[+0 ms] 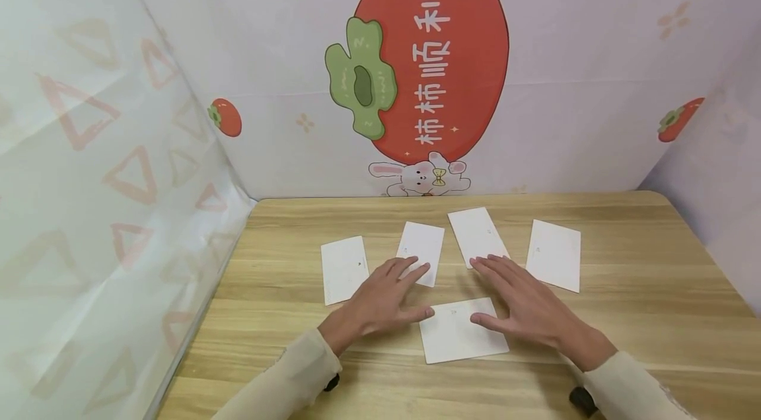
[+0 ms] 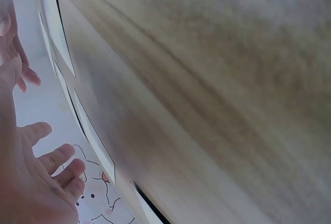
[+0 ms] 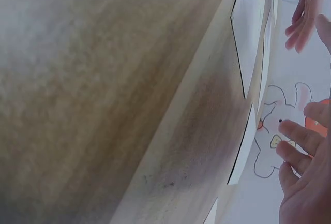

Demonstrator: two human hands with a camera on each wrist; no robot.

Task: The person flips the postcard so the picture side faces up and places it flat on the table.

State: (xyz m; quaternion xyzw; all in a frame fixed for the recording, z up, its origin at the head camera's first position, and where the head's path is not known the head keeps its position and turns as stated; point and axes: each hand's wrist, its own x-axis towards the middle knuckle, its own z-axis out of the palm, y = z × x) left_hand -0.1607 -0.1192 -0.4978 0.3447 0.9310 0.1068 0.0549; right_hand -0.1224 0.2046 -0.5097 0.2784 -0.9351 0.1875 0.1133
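Note:
Several white cards lie spread on the wooden table. My left hand [image 1: 386, 298] hovers palm down with fingers spread, its fingertips overlapping the back card [image 1: 425, 242] left of centre. The left card [image 1: 343, 268] lies beside its wrist. My right hand [image 1: 523, 301] is likewise spread, fingertips over the lower edge of the tilted back card [image 1: 477, 232]. Another card [image 1: 554, 255] lies to its right. Between the two thumbs is the front card [image 1: 464, 334]. In the left wrist view the left hand [image 2: 46, 177] shows above the tabletop, holding nothing; the right hand [image 3: 305, 167] looks the same.
The wooden table [image 1: 285, 360] has a back edge against a white cloth backdrop [image 1: 297, 156] printed with a persimmon, writing and a rabbit. A patterned cloth [image 1: 89, 209] hangs along the left side, and another cloth wall [image 1: 719, 189] stands at the right.

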